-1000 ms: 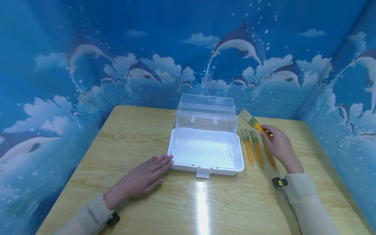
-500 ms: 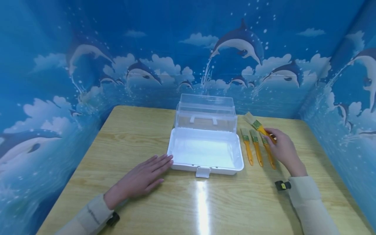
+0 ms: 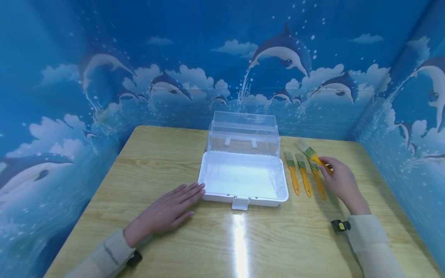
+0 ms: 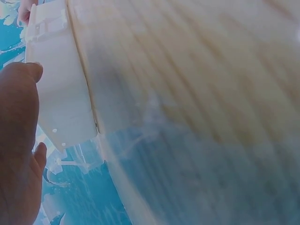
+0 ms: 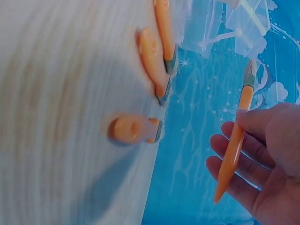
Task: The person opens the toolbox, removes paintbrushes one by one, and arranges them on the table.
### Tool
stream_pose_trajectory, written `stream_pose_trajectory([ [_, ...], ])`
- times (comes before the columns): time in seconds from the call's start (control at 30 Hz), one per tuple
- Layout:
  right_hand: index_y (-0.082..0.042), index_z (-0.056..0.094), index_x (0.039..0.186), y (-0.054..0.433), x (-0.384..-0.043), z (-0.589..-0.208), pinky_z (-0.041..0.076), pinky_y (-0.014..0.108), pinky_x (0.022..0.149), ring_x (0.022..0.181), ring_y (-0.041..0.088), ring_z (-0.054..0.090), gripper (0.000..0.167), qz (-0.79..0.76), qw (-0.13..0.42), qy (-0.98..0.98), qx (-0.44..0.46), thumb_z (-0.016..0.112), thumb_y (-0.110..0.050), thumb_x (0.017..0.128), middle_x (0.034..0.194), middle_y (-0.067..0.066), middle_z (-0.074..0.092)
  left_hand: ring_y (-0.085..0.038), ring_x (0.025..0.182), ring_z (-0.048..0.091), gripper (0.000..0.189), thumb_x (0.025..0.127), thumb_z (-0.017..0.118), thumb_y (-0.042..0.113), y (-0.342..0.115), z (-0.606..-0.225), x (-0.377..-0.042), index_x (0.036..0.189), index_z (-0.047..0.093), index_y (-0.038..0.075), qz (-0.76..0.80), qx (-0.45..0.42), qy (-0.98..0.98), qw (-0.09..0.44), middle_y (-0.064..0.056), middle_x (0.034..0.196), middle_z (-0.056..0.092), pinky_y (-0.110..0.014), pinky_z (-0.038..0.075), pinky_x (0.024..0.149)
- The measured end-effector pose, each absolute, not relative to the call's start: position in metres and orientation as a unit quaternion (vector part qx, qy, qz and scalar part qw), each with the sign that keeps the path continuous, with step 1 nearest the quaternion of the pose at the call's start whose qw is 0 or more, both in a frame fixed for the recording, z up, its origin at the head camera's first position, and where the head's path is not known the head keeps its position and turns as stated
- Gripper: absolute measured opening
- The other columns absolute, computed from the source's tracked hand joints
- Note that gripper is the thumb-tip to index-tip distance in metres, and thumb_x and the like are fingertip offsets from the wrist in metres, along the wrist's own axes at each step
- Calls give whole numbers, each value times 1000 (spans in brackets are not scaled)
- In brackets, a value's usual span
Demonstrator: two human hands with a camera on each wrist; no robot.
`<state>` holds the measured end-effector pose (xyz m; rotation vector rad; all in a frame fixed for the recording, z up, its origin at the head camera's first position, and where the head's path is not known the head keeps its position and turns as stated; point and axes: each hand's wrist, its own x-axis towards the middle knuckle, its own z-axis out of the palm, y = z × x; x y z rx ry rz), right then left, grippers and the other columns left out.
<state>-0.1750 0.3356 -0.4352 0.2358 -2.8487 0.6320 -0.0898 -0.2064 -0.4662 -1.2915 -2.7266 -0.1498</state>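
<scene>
In the head view my right hand pinches a flat paintbrush by its orange handle, the bristles pointing up and left. The right wrist view has this brush between thumb and fingers, above the table. Three more paintbrushes lie side by side below it: a left one, a middle one and a right one. Left of them stands a white plastic box, its clear lid tipped back. My left hand lies with straight fingers, tips at the box's front left corner.
The wood-grain table has a far edge just behind the box. Blue dolphin-print sheets hang behind and along both sides. A latch sticks out from the box's front.
My right hand has moved right and a little nearer to me, carrying the paintbrush away from the box. The left hand and the box stay put.
</scene>
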Motion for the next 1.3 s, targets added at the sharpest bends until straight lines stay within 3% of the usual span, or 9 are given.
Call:
stream_pose_trajectory([
  [0.83, 13, 60, 128, 365, -160, -445, 55, 61, 74, 93, 47, 65, 36, 195, 94, -974, 60, 64, -8, 100, 112, 35, 66, -22, 156, 22, 68, 104, 55, 34, -205, -467, -89, 162, 26, 12, -57, -436, -894, 84, -3, 170, 20, -40, 17, 128],
  [1.1, 15, 59, 127, 372, -159, -448, 56, 63, 75, 93, 49, 66, 35, 191, 75, -977, 57, 64, -7, 99, 113, 37, 66, -21, 156, 22, 68, 105, 53, 35, -206, -469, -90, 162, 24, 14, -51, -430, -898, 77, -1, 171, 18, -33, 7, 130],
  [1.3, 16, 58, 127, 377, -157, -449, 56, 62, 73, 91, 50, 66, 36, 189, 71, -978, 55, 63, -7, 100, 112, 38, 65, -21, 155, 23, 68, 104, 55, 35, -206, -468, -90, 162, 25, 14, -53, -432, -897, 82, -1, 170, 19, -38, 16, 129],
])
